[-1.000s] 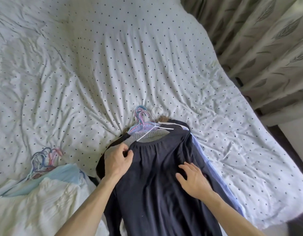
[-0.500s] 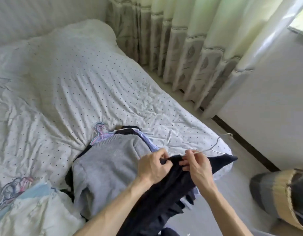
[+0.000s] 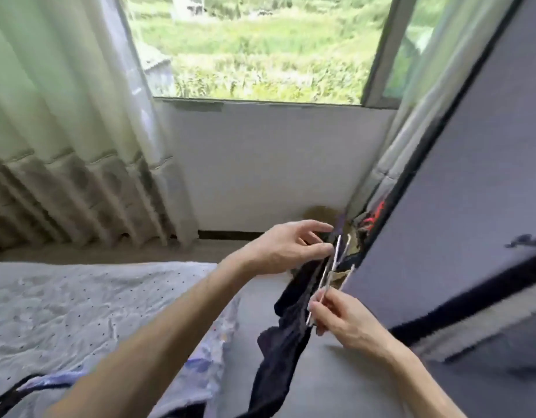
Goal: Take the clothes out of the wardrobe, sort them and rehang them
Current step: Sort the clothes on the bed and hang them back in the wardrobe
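Observation:
A dark navy garment (image 3: 286,342) hangs on a white wire hanger (image 3: 330,273) in the air between the bed and the wardrobe. My right hand (image 3: 339,322) pinches the near end of the hanger. My left hand (image 3: 291,247) grips the garment's top edge by the hanger's far end. The grey fabric wardrobe (image 3: 460,206) with black trim stands at the right, its opening edge just beyond the hanger. Dark and red clothes (image 3: 372,220) show inside its gap.
The bed with its dotted white cover (image 3: 79,303) lies at the lower left, with a bluish garment (image 3: 206,351) at its edge. Curtains (image 3: 64,131) hang at the left, a window (image 3: 254,46) straight ahead. Grey floor (image 3: 336,381) lies between bed and wardrobe.
The view swung from the bed to the window and wardrobe. Both hands lifted the navy garment off the pile on the bed and carried it on its hanger toward the wardrobe.

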A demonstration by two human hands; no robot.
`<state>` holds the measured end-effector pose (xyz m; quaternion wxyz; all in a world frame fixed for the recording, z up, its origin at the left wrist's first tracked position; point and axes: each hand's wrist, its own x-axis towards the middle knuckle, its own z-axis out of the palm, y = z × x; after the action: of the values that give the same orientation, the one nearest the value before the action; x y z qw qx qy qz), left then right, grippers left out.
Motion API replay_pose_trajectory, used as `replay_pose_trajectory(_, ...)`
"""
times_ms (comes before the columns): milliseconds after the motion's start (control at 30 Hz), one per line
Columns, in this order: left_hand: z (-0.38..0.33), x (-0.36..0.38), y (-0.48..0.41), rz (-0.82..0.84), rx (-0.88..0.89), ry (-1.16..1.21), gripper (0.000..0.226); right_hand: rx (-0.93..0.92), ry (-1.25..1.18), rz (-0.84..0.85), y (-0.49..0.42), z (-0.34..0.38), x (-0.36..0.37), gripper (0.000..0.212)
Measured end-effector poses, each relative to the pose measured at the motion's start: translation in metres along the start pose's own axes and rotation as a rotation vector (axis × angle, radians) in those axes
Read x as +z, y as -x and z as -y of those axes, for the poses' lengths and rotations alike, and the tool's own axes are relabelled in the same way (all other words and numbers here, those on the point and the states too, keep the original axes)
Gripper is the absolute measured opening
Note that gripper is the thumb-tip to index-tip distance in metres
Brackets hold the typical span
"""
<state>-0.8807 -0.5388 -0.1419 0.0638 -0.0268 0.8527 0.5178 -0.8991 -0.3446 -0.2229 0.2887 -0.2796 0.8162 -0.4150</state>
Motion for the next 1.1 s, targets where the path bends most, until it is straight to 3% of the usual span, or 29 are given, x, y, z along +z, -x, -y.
replay_pose_trajectory(67, -0.033, 0.032, -0.03, 0.113, 0.061, -0.056, 0.031, 0.053, 0.017, -0.046, 0.025, -0.016, -0.028, 0.016)
replay_pose_trajectory(300, -0.11, 0.136, -0.091, 0.497, 0.111, 0.162, 0.02, 0.271, -0.006, -0.361, 0.103, -0.06, -0.094, 0.019)
replay_pose_trajectory(467, -0.148, 0.185, -0.123, 0.545, 0.219, 0.119, 0.019, 0.364, -0.055, -0.718, 0.146, -0.086, -0.114, 0.02)
replay_pose_trajectory(567, -0.162, 0.212, -0.139, 0.467, 0.211, 0.196, 0.023, 0.452, -0.117, -0.891, 0.171, -0.098, -0.119, 0.019)
replay_pose_trajectory(733, -0.183, 0.246, -0.153, 0.462, 0.146, 0.311, 0.02, 0.663, 0.0, -0.941, 0.211, -0.101, -0.116, 0.043)
replay_pose_trajectory(933, -0.208, 0.28, -0.159, 0.603, 0.172, 0.309, 0.019, 0.738, 0.049, -1.073, 0.235, -0.084, -0.112, 0.03)
replay_pose_trajectory(1100, -0.231, 0.304, -0.162, 0.723, 0.242, 0.249, 0.021, 0.744, -0.147, -1.024, 0.24, -0.086, -0.115, 0.011)
